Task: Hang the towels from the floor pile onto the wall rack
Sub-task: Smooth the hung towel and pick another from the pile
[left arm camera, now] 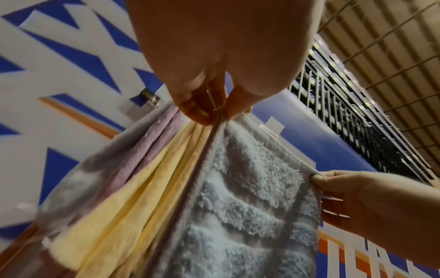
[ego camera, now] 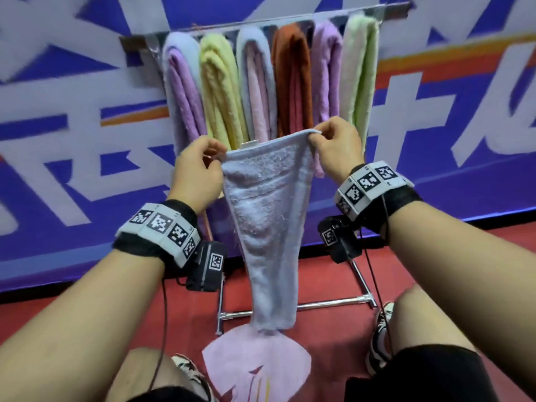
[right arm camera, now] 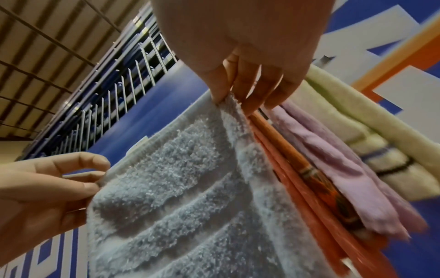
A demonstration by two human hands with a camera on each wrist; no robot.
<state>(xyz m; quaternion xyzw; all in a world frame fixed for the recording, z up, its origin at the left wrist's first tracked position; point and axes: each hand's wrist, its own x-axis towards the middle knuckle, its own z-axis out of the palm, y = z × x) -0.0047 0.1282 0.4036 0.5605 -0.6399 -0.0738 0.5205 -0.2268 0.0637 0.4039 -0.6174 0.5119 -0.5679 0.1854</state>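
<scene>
head / left hand (ego camera: 200,169): pinching top-left corner of light blue towel (ego camera: 266,216), fingers curled on the hem.
head / right hand (ego camera: 338,146): pinching top-right corner of same towel, slightly higher than left hand; top edge stretched between both hands.
head / towel: hanging down from both hands, narrowing toward the bottom; lower end just above pink towel (ego camera: 256,364) on the red floor (ego camera: 333,338).
head / rack (ego camera: 261,24): beyond and above both hands, on the wall; six folded towels draped side by side: lilac (ego camera: 182,91), yellow (ego camera: 220,88), pale blue-pink (ego camera: 256,85), rust (ego camera: 294,79), purple (ego camera: 326,74), pale green (ego camera: 359,71).
head / chrome frame (ego camera: 327,304): on floor below the hands, behind the hanging towel.
left wrist / left hand (left arm camera: 214,84): thumb and fingertips nipped together on the towel (left arm camera: 238,206) hem; yellow towel (left arm camera: 133,197) and lilac one just left of it.
left wrist / right hand (left arm camera: 371,203): at the right, gripping the far corner.
right wrist / right hand (right arm camera: 247,65): thumb and forefinger pinching the towel (right arm camera: 178,188) corner, other fingers loosely extended; rust towel (right arm camera: 297,178), purple and pale green just right of it.
right wrist / left hand (right arm camera: 47,193): at the left, pinching the opposite corner.
</scene>
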